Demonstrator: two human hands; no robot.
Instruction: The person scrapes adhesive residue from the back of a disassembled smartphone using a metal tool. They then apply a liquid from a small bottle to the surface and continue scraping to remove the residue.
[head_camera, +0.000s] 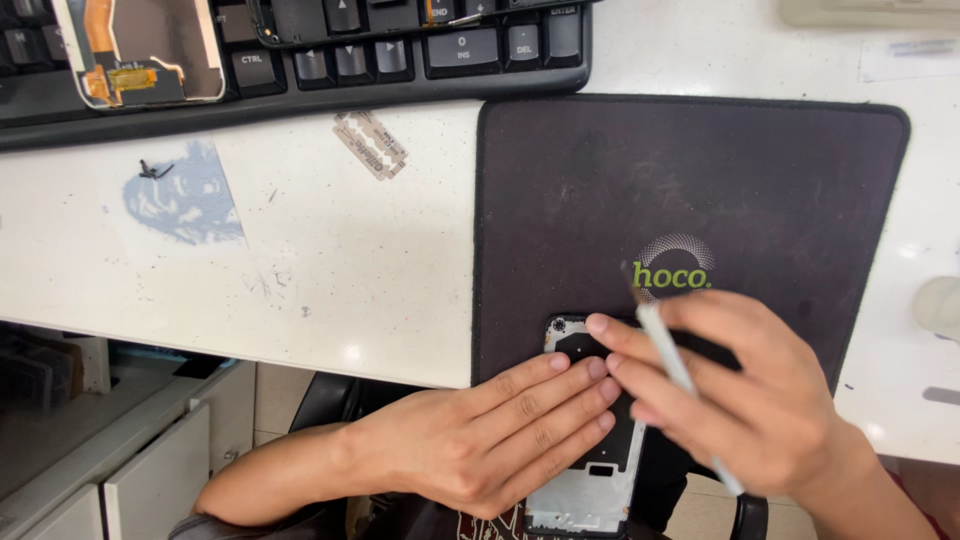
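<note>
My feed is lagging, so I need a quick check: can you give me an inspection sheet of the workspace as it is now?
Surface: white desk, scuffed, with a dark mat on its right part.
Job's things: opened phone frame lying at the mat's near edge, partly overhanging; thin white tool, its tip blurred.
Clutter: razor blade on the desk; grey-blue smear; a loose phone part resting on the black keyboard.
Hands: left hand lies flat on the frame; right hand holds the tool over it.
Cables: orange flex strip on the loose part.
Surroundings: white drawers below the desk; chair partly seen.
</note>
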